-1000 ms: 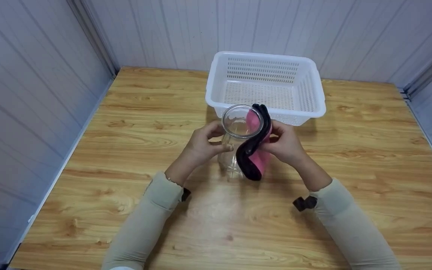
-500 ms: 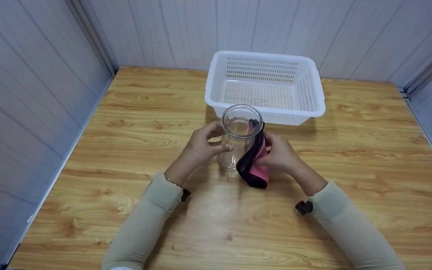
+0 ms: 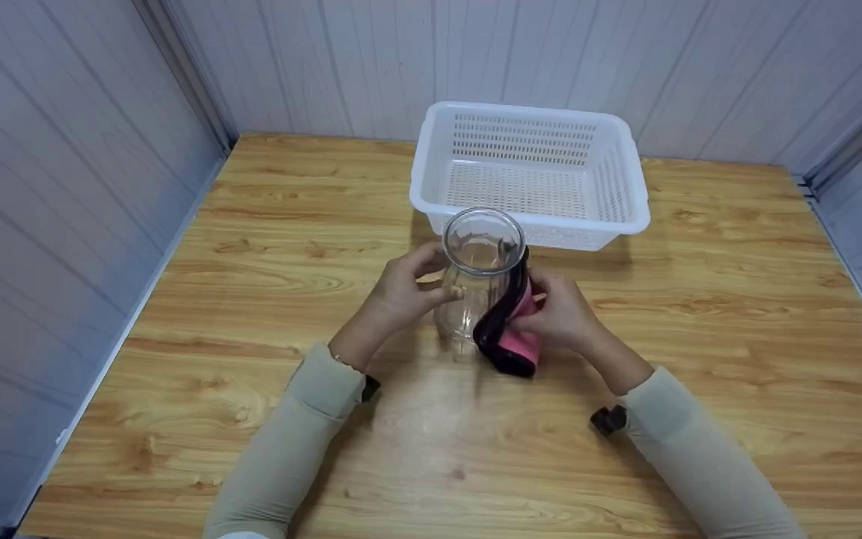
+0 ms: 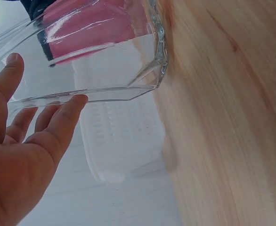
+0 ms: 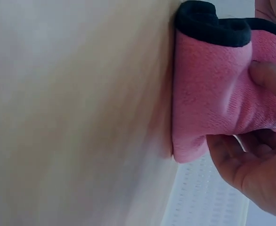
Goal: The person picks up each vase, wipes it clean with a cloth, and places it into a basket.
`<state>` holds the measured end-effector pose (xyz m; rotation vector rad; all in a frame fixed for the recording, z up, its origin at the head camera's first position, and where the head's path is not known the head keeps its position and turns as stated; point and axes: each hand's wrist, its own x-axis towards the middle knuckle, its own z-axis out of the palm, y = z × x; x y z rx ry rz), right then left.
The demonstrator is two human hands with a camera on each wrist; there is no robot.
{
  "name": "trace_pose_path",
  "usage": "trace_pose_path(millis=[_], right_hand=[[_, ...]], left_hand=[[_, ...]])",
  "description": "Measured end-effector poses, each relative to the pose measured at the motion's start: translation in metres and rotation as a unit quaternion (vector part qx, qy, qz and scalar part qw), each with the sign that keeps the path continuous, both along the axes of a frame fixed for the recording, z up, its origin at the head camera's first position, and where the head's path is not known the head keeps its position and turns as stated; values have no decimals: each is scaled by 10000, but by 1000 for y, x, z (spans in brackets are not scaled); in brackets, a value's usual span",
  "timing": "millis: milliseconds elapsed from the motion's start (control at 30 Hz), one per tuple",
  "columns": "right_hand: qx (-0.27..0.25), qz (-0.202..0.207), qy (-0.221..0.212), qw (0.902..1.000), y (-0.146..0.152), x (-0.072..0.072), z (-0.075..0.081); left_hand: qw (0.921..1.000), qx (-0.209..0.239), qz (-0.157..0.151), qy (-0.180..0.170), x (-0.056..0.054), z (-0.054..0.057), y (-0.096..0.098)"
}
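Note:
A clear glass vase (image 3: 468, 299) with a wide round rim stands upright on the table. My left hand (image 3: 410, 288) holds it from the left, thumb on the near side and fingers behind; the left wrist view shows the thumb and fingertips on the glass (image 4: 114, 70). Against the vase's right side lies a folded pink cloth (image 3: 524, 337) with black edging. My right hand (image 3: 562, 311) grips this cloth, thumb in front and fingers behind. In the right wrist view the cloth (image 5: 208, 89) reaches down to the tabletop, and its thumb presses into the pink fabric.
A white plastic basket (image 3: 528, 223) with slotted walls stands just behind the vase, near the table's back edge. Pale panelled walls (image 3: 326, 67) enclose the wooden table (image 3: 251, 404) at the back and both sides.
The right hand has slid the cloth down along the vase's side toward the table and slightly nearer. In the last half second it has barely moved. The left hand and vase stay put.

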<state>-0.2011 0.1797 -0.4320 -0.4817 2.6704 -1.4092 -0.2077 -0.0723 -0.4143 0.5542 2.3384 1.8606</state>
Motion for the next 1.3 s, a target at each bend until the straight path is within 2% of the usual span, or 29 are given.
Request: trace_pose_path(millis=[167, 400, 633, 733, 933, 1167, 1300], right_hand=[[-412, -180, 262, 9986, 0, 3, -2], [-1001, -310, 434, 9936, -10, 20, 37], [-1810, -451, 561, 9808, -4, 2, 26], [-1942, -384, 621, 9782, -3, -2, 28], [-1732, -349, 522, 9829, -3, -2, 33], [-1292, -321, 272, 9907, -8, 10, 49], [-764, -381, 97, 9963, -2, 6, 32]], left_hand=[[9999, -94, -27, -39, -1, -2, -2], [9996, -266, -69, 37, -4, -1, -2], [9996, -208, -159, -55, -5, -2, -2], [9997, -131, -197, -78, -6, -2, -1], [9997, -156, -154, -59, -6, -1, -1], [9997, -146, -110, -142, -6, 0, -1], [9996, -139, -104, -201, -6, 0, -1]])
